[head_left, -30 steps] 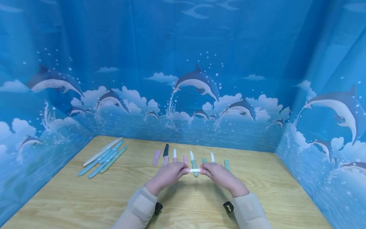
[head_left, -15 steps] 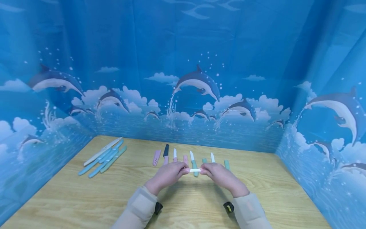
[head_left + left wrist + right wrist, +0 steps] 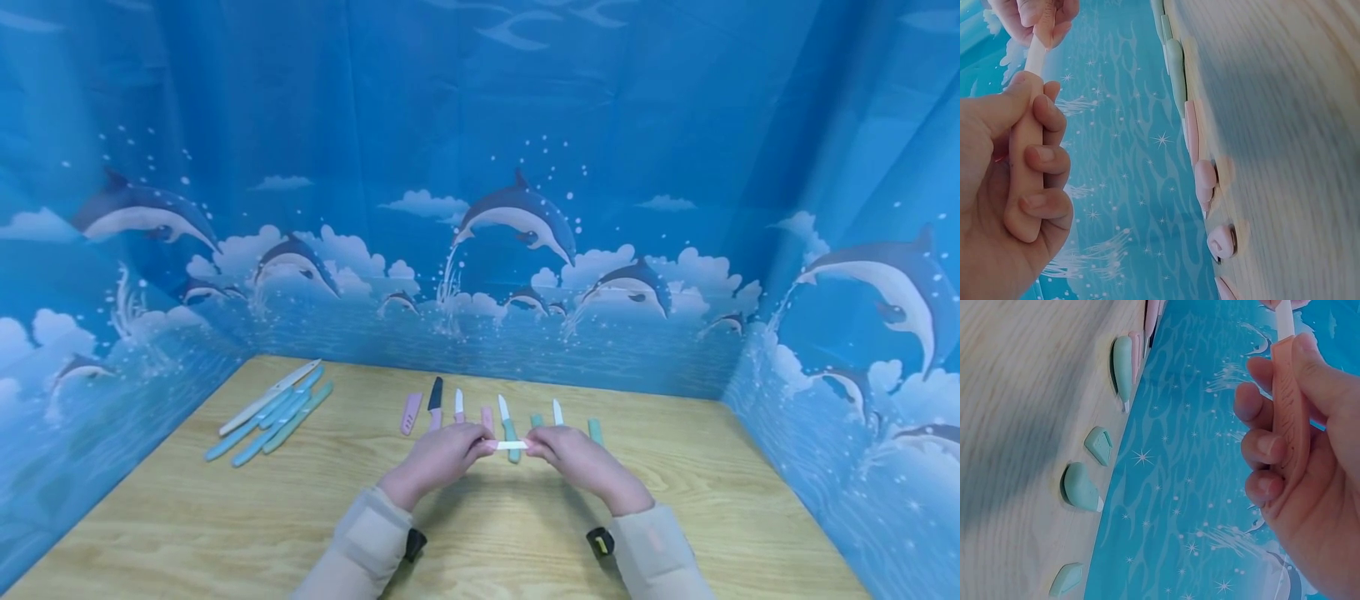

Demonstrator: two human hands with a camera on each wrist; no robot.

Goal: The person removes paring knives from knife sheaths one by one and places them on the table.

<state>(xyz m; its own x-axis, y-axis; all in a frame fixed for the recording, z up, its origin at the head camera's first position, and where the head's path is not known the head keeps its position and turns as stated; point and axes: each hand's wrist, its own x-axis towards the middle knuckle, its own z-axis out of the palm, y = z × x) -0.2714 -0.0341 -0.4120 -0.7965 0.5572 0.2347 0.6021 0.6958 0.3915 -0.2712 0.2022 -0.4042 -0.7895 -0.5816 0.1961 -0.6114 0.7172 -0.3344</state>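
Both hands are raised above the table's middle, holding one small pink knife level between them. My left hand has its fingers curled round the smooth pink handle. The pink sheath, with raised lettering, is in the grip of my right hand. A stretch of white blade shows between handle and sheath; whether its tip sits inside the sheath is hidden. Beyond the hands lie a green knife, a small pink knife and a pink sheath.
Farther left in the row are a black-bladed pink knife and a pink sheath. To the right lie another white-bladed knife and a green sheath. A pile of several blue, green and whitish long knives rests on the wooden table.
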